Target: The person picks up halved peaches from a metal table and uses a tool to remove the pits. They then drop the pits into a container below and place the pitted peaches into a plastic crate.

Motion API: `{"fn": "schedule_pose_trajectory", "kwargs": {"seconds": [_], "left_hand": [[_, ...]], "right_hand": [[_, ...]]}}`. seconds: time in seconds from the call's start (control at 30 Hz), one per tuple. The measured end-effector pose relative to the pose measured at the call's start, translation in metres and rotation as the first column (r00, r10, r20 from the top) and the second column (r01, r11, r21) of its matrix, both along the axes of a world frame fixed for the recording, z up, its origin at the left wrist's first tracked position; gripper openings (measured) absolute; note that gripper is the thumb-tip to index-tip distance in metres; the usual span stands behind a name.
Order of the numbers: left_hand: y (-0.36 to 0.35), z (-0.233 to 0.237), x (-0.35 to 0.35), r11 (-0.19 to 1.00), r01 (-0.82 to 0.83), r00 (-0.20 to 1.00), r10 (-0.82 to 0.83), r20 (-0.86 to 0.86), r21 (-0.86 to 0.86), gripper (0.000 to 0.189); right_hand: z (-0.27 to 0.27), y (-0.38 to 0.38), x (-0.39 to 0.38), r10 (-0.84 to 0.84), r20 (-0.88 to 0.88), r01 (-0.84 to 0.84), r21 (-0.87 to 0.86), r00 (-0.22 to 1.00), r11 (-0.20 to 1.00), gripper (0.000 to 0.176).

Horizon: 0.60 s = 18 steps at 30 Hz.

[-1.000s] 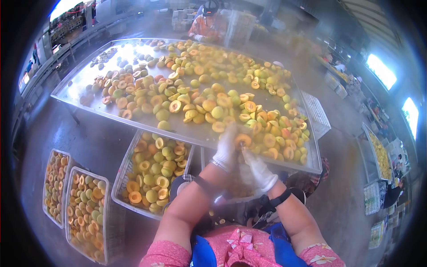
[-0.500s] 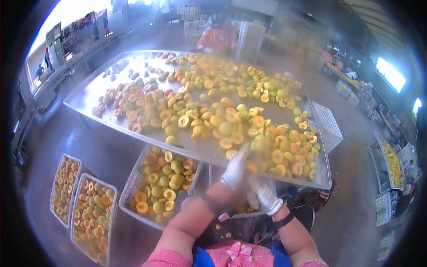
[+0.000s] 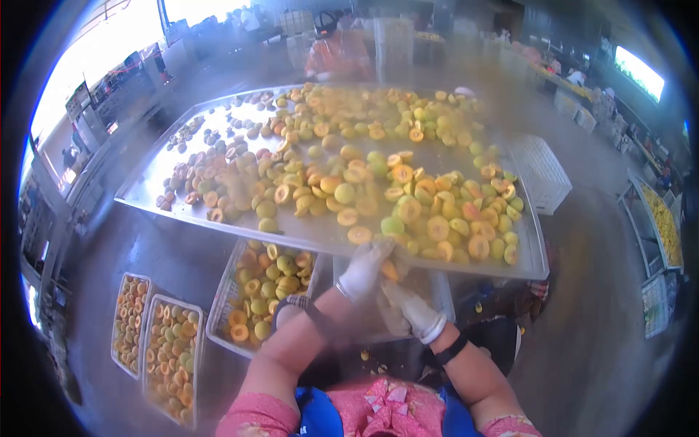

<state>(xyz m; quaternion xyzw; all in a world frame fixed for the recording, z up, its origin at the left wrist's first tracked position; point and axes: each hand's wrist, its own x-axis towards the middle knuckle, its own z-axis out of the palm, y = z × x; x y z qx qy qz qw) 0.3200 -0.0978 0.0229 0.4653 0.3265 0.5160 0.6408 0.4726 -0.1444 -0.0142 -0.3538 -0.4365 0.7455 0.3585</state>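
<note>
Both of my hands wear white gloves and meet at the near edge of the metal table (image 3: 313,244). My left hand (image 3: 364,269) is closed round an orange peach piece (image 3: 391,270), which shows between the two gloves. Just below it, my right hand (image 3: 416,313) has its fingers bent towards the piece; blur hides what they hold, if anything. Beyond my hands lies a heap of yellow-green peaches (image 3: 437,218), many of them halved with orange flesh and pit hollows showing.
Below the table's left part stands a crate (image 3: 218,320) of peaches, with two more crates (image 3: 162,364) (image 3: 120,328) further left. A pale crate (image 3: 437,291) is partly hidden under my hands. Right of the table is a white crate (image 3: 546,175). A person in orange (image 3: 338,58) is across the table.
My view has shifted, so the table and crates sit differently in it. My hands stay close together, with the orange piece still between them.
</note>
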Motion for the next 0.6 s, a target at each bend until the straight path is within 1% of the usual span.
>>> {"fn": "schedule_pose_trajectory", "kwargs": {"seconds": [0.03,0.07,0.1,0.13,0.17,0.2,0.23,0.27,0.3,0.33,0.37,0.4,0.43,0.47,0.5,0.57,0.6], "left_hand": [[-0.004,-0.001,0.000,1.000,0.005,1.000,-0.005,-0.022,0.018,0.037],[-0.006,-0.007,-0.004,0.998,0.009,0.987,0.002,-0.158,0.069,0.037],[-0.004,-0.013,-0.006,0.993,0.025,0.957,0.011,-0.291,0.119,0.037],[-0.010,-0.008,-0.004,0.996,-0.022,0.949,0.049,-0.312,0.087,0.036],[-0.018,-0.003,-0.001,0.996,-0.069,0.938,0.084,-0.335,0.056,0.036],[-0.018,-0.005,-0.002,0.992,-0.098,0.946,0.116,-0.304,0.074,0.037],[-0.021,-0.001,-0.003,0.987,-0.130,0.950,0.152,-0.273,0.098,0.037],[-0.024,0.006,-0.003,0.986,-0.165,0.972,0.159,-0.175,-0.020,0.039],[-0.031,0.012,0.001,0.963,-0.140,0.975,0.174,0.134,-0.232,0.041],[-0.032,0.010,0.000,0.959,-0.138,0.971,0.180,0.158,-0.247,0.041],[-0.031,0.009,-0.002,0.956,-0.135,0.965,0.187,0.184,-0.261,0.041],[-0.033,0.010,-0.003,0.956,-0.134,0.965,0.185,0.183,-0.260,0.041],[-0.034,0.010,-0.005,0.968,-0.196,0.980,0.196,-0.010,-0.156,0.040],[-0.037,0.010,-0.006,0.972,-0.232,0.954,0.219,-0.203,-0.043,0.039],[-0.039,0.007,-0.007,0.973,-0.227,0.955,0.213,-0.207,-0.045,0.039],[-0.040,0.000,-0.009,0.973,-0.176,0.875,0.224,-0.429,0.149,0.040],[-0.042,0.001,-0.008,0.976,-0.196,0.876,0.217,-0.431,0.093,0.040]], "right_hand": [[-0.002,0.000,0.002,0.037,-0.046,-0.043,-0.144,0.998,0.989,0.028],[-0.010,-0.002,0.000,0.012,-0.183,-0.061,-0.269,0.983,0.961,0.026],[-0.016,-0.003,0.003,0.071,-0.219,-0.149,-0.365,0.973,0.919,0.026],[0.026,-0.015,0.000,0.110,-0.214,-0.195,-0.433,0.971,0.880,0.033],[0.035,-0.018,-0.003,0.121,-0.206,-0.209,-0.486,0.971,0.848,0.042],[0.036,-0.020,-0.002,0.152,-0.232,-0.243,-0.439,0.961,0.865,0.042],[0.026,-0.016,0.000,0.225,-0.310,-0.349,-0.438,0.924,0.828,0.042],[0.020,-0.013,0.002,0.278,-0.391,-0.437,-0.413,0.878,0.799,0.042],[0.021,-0.009,0.004,0.331,-0.463,-0.518,-0.369,0.823,0.772,0.042],[0.021,-0.010,0.006,0.327,-0.480,-0.522,-0.359,0.814,0.774,0.038],[0.012,-0.011,-0.003,0.326,-0.481,-0.522,-0.358,0.814,0.774,0.038],[0.004,-0.012,-0.021,0.193,-0.287,-0.277,-0.292,0.938,0.915,0.040],[-0.002,-0.013,-0.030,0.007,-0.104,-0.024,-0.167,0.995,0.986,0.041],[-0.007,-0.012,-0.013,0.203,-0.075,-0.211,-0.108,0.976,0.972,0.040],[-0.010,-0.016,-0.012,0.198,-0.080,-0.206,-0.110,0.977,0.972,0.040],[-0.018,-0.021,-0.012,0.257,-0.190,-0.286,-0.145,0.947,0.947,0.040],[-0.007,-0.030,-0.011,0.262,-0.248,-0.311,-0.187,0.933,0.932,0.040]]}}
